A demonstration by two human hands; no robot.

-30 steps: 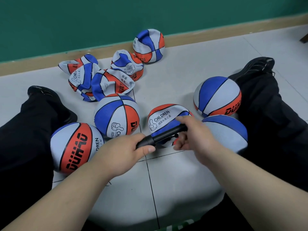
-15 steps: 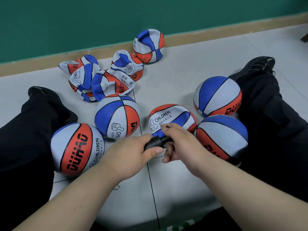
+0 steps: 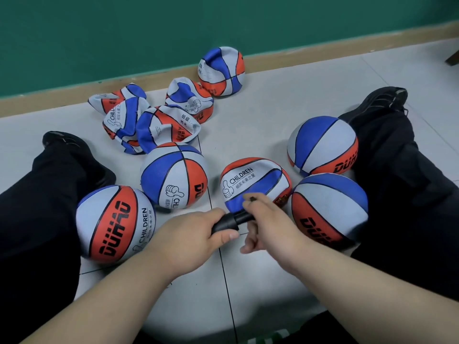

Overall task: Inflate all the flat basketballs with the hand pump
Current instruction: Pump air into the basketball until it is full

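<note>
A black hand pump [image 3: 229,221] lies between my hands, low over the floor. My left hand [image 3: 191,238] grips its near end. My right hand [image 3: 267,223] is curled round its far end, which points into a half-flat red, white and blue basketball [image 3: 250,181] marked CHILDREN. Several round, full balls surround it: one at the left [image 3: 114,224], one in the middle [image 3: 173,176], two at the right [image 3: 327,209] [image 3: 321,145]. Several crumpled flat balls [image 3: 149,120] lie farther back, and a dented one [image 3: 221,70] sits by the wall.
My legs in black trousers stretch out on both sides, left leg [image 3: 37,194] and right leg [image 3: 402,175], boxing the balls in. The grey tiled floor [image 3: 260,108] runs to a tan skirting board and green wall [image 3: 173,33] behind.
My hands have come closer together along the pump, shortening the visible shaft from a long extended rod to a short stub. The ball by my right hand now shows more.
</note>
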